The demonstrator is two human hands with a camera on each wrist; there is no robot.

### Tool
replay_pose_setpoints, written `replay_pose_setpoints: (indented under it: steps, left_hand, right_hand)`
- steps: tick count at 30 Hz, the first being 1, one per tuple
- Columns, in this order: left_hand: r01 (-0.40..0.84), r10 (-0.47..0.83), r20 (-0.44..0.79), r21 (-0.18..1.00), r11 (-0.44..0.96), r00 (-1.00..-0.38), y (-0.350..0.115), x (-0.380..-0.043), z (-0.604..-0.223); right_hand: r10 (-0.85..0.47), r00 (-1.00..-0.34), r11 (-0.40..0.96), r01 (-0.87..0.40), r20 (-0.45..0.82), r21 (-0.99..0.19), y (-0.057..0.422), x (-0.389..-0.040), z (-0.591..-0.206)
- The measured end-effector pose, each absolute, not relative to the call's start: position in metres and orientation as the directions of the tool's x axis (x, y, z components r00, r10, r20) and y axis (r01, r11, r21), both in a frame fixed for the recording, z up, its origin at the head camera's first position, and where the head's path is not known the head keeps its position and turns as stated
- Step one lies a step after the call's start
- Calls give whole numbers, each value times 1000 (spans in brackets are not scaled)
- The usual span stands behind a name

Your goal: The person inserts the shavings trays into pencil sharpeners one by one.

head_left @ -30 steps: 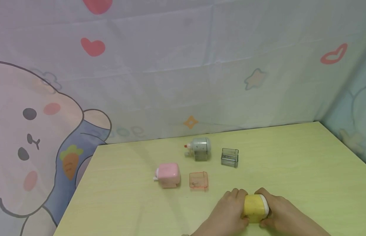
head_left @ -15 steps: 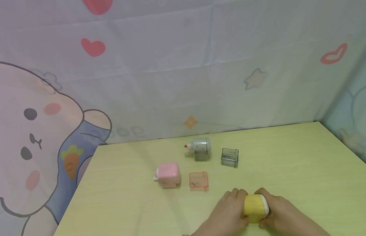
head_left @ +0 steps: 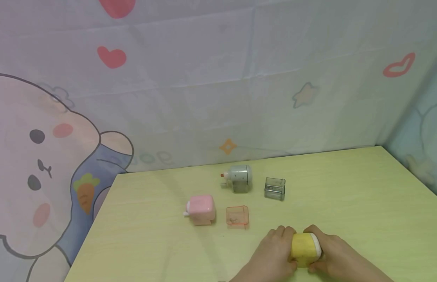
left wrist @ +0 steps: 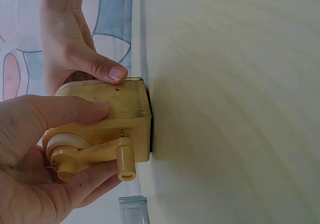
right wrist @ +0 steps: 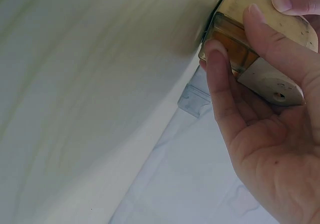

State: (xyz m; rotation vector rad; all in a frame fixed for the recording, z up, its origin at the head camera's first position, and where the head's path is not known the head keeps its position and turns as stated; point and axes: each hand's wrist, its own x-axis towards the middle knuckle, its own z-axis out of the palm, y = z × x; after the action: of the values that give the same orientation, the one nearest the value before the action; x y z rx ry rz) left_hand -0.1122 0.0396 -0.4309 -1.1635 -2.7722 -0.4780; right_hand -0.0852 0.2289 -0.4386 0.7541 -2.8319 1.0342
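Note:
Both hands grip a yellow crank pencil sharpener (head_left: pixel 304 249) low on the table at the front right. My left hand (head_left: pixel 274 252) wraps its crank side; in the left wrist view the thumb lies along the body and the fingers pass beneath the crank handle (left wrist: pixel 126 161). From the other side, my right hand (head_left: pixel 339 252) grips the pale end. The right wrist view shows that end with a pencil hole, and the clear shavings drawer (right wrist: pixel 227 41) at the base, with right fingertips at the drawer's edge and the thumb on the body.
A pink crank sharpener (head_left: pixel 201 209) stands to the left, beside a clear pink shavings drawer (head_left: pixel 237 216). Farther back are a grey crank sharpener (head_left: pixel 240 178) and a smoky clear drawer (head_left: pixel 274 188). A printed cloth (head_left: pixel 204 98) hangs behind the table.

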Motion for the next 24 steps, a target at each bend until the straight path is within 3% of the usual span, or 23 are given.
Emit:
replay_pose_setpoints:
  steps: [11,17,24]
  left_hand:
    - [724,690,223,235,648,-689,42,-110,-430]
    - [747,707,244,169,643,-664,41,-112,-428]
    - [750,726,187,137,648,-662,44,-114,-426]
  right_hand:
    - [-430,-890,643,-421,154,-640,232,-82,-437]
    - [-437,-882,625,-440,178,-645,231,-83,-438]
    - [-435,-889,626,-413,144,-661,231,-83,-438]
